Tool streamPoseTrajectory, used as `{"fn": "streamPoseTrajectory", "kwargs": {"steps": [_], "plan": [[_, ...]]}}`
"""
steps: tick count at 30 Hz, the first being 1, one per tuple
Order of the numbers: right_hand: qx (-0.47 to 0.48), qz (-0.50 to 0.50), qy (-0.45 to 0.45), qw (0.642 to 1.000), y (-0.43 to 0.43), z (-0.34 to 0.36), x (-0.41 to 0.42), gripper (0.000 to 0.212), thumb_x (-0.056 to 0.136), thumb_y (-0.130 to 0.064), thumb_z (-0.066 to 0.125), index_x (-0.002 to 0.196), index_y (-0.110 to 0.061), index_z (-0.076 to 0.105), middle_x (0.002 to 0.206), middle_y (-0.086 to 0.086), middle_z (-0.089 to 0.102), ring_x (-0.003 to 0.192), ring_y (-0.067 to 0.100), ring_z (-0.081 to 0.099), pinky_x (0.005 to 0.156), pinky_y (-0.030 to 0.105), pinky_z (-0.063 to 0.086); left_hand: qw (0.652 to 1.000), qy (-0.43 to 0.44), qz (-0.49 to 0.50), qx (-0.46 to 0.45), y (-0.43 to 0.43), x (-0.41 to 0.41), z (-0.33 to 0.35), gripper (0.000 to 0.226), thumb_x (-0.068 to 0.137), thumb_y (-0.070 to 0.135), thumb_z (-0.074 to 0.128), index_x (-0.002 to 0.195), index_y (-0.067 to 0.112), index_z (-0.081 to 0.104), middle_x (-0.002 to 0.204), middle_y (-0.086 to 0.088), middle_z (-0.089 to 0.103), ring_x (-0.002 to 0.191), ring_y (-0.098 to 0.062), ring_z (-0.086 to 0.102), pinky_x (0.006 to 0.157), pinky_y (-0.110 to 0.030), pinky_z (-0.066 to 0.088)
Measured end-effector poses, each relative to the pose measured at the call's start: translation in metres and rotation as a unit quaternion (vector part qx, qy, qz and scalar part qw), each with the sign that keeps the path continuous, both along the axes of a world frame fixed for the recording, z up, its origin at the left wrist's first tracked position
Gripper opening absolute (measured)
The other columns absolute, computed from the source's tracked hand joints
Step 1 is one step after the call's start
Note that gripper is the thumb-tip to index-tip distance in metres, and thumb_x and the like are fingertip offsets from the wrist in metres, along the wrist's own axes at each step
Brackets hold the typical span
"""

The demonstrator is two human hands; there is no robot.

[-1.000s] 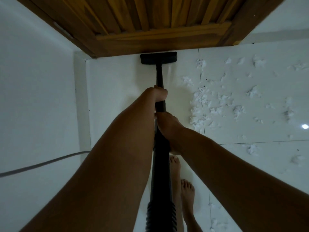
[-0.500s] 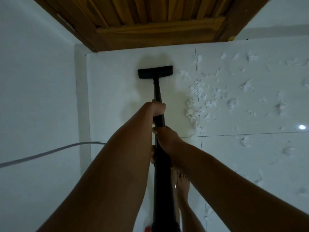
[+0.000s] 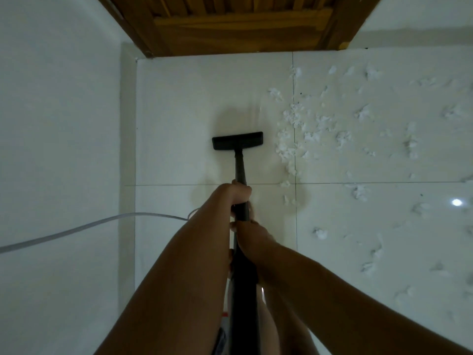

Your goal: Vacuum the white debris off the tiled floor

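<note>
1. The left hand (image 3: 236, 194) grips the black wand (image 3: 240, 170) with its fingers curled round it, and it is the hand nearer the nozzle
2. The right hand (image 3: 252, 234) holds the same wand just behind the left one, its fingers wrapped round the tube; the two hands are almost touching
3. Both bare forearms come up from the bottom edge, the left one from the left and the right one from the right, and they meet at the wand
4. The nozzle (image 3: 237, 140) lies flat on the floor (image 3: 179, 98), crosswise to the wand, on a bare part of a white tile
5. The debris (image 3: 294, 116) is white and fluffy, and lies in bits on the tiles to the right of the nozzle
6. It is thickest along the grout line that runs away from the person, just right of the nozzle; the nearest clump is close to the nozzle's right end but apart from it
7. Thinner bits are scattered further right and nearer the person, out to the right edge
8. The tile under and left of the nozzle shows none that I can make out
9. A wooden door (image 3: 243, 29) stands at the far end of the floor, well beyond the nozzle
10. A white wall (image 3: 51, 98) runs down the left side
11. A pale cord (image 3: 76, 229) crosses in front of the wall from the left edge and passes behind the left forearm
12. A small bright glare (image 3: 457, 202) shows on a tile at the right
</note>
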State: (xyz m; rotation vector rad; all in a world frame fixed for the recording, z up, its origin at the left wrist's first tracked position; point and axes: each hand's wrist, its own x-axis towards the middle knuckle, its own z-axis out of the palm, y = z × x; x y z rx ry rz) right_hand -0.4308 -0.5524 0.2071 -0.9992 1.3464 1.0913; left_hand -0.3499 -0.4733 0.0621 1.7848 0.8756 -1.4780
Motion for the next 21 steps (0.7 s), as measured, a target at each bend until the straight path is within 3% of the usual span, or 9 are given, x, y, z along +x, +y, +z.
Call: {"fn": "streamPoseTrajectory", "kwargs": {"steps": [1,2,3,5,7,11,13,16,21], "plan": [[-0.028,0.011,-0.020,0.999,-0.004,-0.013,-0.016,0.041,0.105,-0.035,0.050,0.144,-0.042,0.041,0.116,0.019,0.058,0.095,0.036,0.066,0.109,0.052,0.043,1.000,0.006,0.004,-0.003,-0.002,-0.015,0.000,0.050,0.101,0.037,0.047,0.146,0.020,0.036,0.124,-0.019,0.065,0.107,-0.034,0.069,0.097,-0.050,0.057],[-0.029,0.026,-0.027,0.999,-0.010,0.002,-0.021,0.044,0.108,-0.028,0.044,0.152,-0.028,0.037,0.133,0.017,0.053,0.115,0.029,0.056,0.119,0.014,0.019,1.000,0.012,0.007,-0.006,-0.003,-0.028,0.002,0.052,0.100,0.038,0.048,0.147,0.021,0.036,0.125,-0.019,0.065,0.109,-0.034,0.068,0.098,-0.051,0.056],[-0.071,0.016,-0.034,0.997,-0.013,0.026,-0.018,0.043,0.109,-0.019,0.039,0.152,-0.013,0.037,0.144,0.015,0.047,0.118,0.016,0.051,0.079,-0.020,0.002,1.000,0.013,0.006,-0.006,-0.004,-0.040,0.003,0.052,0.100,0.039,0.048,0.147,0.021,0.036,0.127,-0.019,0.063,0.111,-0.035,0.067,0.100,-0.051,0.055],[-0.048,0.057,-0.067,0.995,-0.017,0.078,-0.013,0.040,0.109,-0.012,0.039,0.148,-0.008,0.040,0.149,0.010,0.044,0.089,0.004,0.062,0.046,-0.015,0.016,1.000,0.014,0.003,-0.003,-0.005,-0.058,0.006,0.051,0.102,0.038,0.048,0.148,0.021,0.035,0.129,-0.019,0.062,0.114,-0.035,0.065,0.102,-0.051,0.054],[0.028,0.053,-0.063,0.996,-0.026,0.085,-0.024,0.041,0.107,-0.009,0.040,0.148,-0.012,0.040,0.137,-0.003,0.047,0.059,-0.009,0.043,0.031,-0.005,0.025,1.000,0.014,0.010,-0.002,-0.007,-0.070,0.007,0.050,0.103,0.037,0.047,0.148,0.022,0.034,0.128,-0.020,0.063,0.113,-0.034,0.067,0.100,-0.050,0.055],[0.084,0.080,-0.067,0.991,-0.036,0.088,-0.034,0.044,0.105,-0.006,0.045,0.148,-0.012,0.039,0.094,-0.004,0.049,0.076,0.002,0.049,0.057,0.020,0.054,1.000,0.011,0.002,0.004,-0.011,-0.075,0.013,0.048,0.104,0.037,0.046,0.146,0.019,0.035,0.125,-0.020,0.064,0.111,-0.033,0.068,0.099,-0.049,0.056],[0.098,0.114,-0.083,0.985,-0.043,0.089,-0.036,0.029,0.104,-0.008,0.047,0.133,-0.009,0.050,0.076,0.006,0.051,0.058,0.012,0.052,0.040,0.017,0.049,1.000,0.013,-0.002,0.005,-0.015,-0.073,0.018,0.051,0.103,0.037,0.045,0.148,0.016,0.034,0.124,-0.020,0.063,0.111,-0.034,0.067,0.098,-0.050,0.057],[0.083,0.115,-0.073,0.987,-0.048,0.087,-0.041,0.023,0.105,-0.015,0.047,0.125,-0.008,0.055,0.073,0.005,0.049,0.053,0.015,0.048,0.025,0.009,0.032,1.000,0.021,-0.006,0.009,-0.020,-0.071,0.023,0.055,0.101,0.037,0.046,0.150,0.017,0.032,0.123,-0.021,0.065,0.110,-0.036,0.069,0.096,-0.051,0.058],[0.068,0.116,-0.051,0.990,-0.049,0.084,-0.047,0.026,0.103,-0.019,0.050,0.126,-0.007,0.056,0.081,0.008,0.053,0.059,0.018,0.054,0.046,0.025,0.047,1.000,0.021,0.005,0.013,-0.025,-0.076,0.027,0.048,0.102,0.035,0.048,0.143,0.011,0.041,0.122,-0.020,0.066,0.111,-0.035,0.068,0.098,-0.050,0.057]]}}
